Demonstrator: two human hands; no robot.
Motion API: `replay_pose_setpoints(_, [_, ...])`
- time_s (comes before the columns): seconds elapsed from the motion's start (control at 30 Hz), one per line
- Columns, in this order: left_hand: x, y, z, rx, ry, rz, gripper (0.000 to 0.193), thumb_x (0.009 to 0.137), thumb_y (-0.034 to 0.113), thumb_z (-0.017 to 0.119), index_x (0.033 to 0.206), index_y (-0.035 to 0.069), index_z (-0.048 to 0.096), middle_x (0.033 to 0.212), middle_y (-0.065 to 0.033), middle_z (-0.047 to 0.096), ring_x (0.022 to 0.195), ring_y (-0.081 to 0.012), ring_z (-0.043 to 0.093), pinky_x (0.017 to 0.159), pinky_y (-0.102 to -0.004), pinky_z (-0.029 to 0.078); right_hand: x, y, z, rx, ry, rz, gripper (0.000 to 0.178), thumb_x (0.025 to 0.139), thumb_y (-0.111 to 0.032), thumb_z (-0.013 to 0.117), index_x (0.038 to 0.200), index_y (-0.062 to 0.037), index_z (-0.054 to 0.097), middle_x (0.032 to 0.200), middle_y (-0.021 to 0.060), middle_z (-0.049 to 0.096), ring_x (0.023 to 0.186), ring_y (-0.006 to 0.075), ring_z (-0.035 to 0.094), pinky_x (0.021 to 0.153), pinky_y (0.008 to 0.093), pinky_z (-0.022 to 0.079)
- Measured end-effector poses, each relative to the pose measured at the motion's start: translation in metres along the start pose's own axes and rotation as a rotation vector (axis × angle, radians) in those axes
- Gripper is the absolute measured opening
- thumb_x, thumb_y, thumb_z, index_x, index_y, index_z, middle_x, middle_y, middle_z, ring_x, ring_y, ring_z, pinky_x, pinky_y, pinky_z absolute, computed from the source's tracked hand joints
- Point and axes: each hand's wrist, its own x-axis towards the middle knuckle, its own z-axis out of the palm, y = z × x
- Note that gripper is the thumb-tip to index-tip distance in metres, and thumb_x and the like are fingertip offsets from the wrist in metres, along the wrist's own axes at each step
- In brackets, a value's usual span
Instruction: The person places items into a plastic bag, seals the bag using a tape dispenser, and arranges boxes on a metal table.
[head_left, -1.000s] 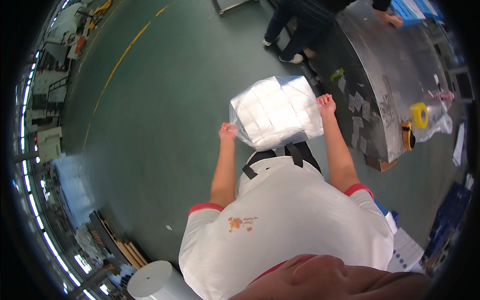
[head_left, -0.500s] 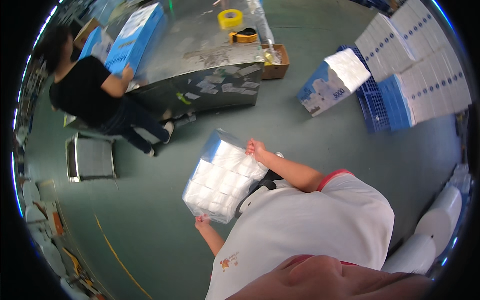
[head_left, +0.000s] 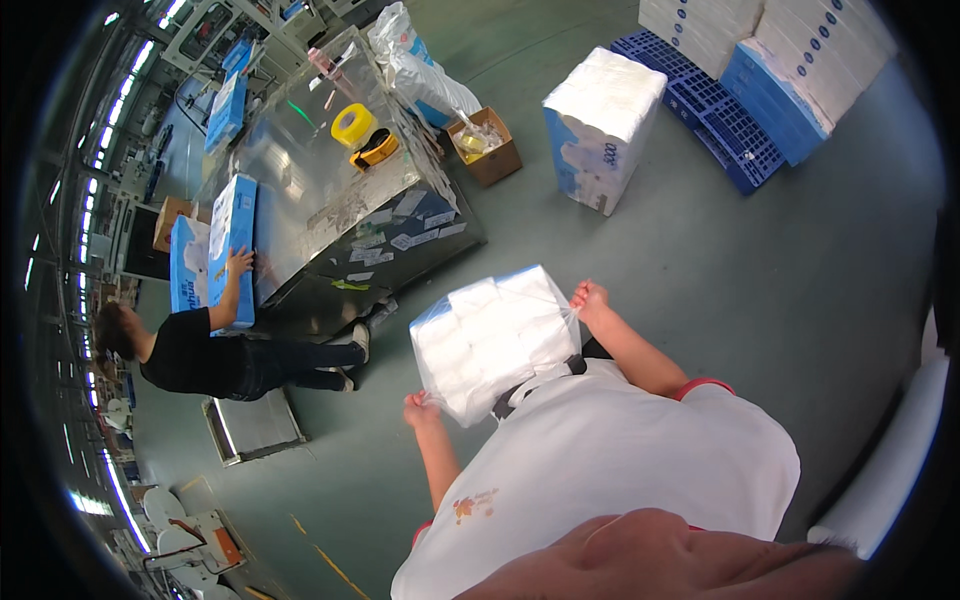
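Note:
In front of my body I carry a large clear plastic bag of white tissue packs [head_left: 490, 335], blue along its far side. My left hand [head_left: 420, 408] is closed on the plastic at the bag's near left corner. Up at the right corner my right hand [head_left: 590, 297] pinches the film, which is drawn taut toward it. Through the film several rows of the white packs show. The bag's underside is hidden from me.
A metal table [head_left: 300, 150] holds yellow tape [head_left: 352, 125] and a tape dispenser [head_left: 374, 150]. A co-worker [head_left: 200, 350] touches a blue package there. A cardboard box [head_left: 485, 148], a standing tissue bale [head_left: 604, 125] and a blue pallet [head_left: 700, 110] with stacked bales are beyond; a metal cart [head_left: 255, 428] stands left.
My view and body have turned toward the right. The bag now lies more level across my front, still gripped by both hands. The co-worker's arm reaches farther along the blue package.

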Motion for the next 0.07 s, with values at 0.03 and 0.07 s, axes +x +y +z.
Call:
replay_pose_setpoints(0.03, [-0.012, -0.019, 0.018, 0.011, -0.035, -0.012, 0.022, 0.086, 0.008, 0.031, 0.064, 0.010, 0.029, 0.054, -0.0014, 0.029, 0.055, -0.0169, 0.036, 0.064, -0.0300, 0.041, -0.003, -0.026, -0.004, 0.011, -0.010, -0.023, 0.037, 0.096, -0.031, 0.023, 0.067, -0.0124, 0.038, 0.044, -0.0020, 0.022, 0.036, 0.0131, 0.016, 0.044, 0.0303, 0.025])
replay_pose_setpoints(0.07, [-0.022, -0.026, 0.026, 0.021, -0.046, -0.007, 0.022, 0.086, 0.008, 0.031, 0.064, 0.010, 0.029, 0.054, -0.0014, 0.029, 0.055, -0.0169, 0.036, 0.064, -0.0300, 0.041, -0.004, -0.051, -0.007, 0.025, -0.018, -0.051, 0.037, 0.096, -0.031, 0.022, 0.068, -0.0125, 0.038, 0.044, -0.0020, 0.022, 0.036, 0.0130, 0.016, 0.044, 0.0301, 0.025])
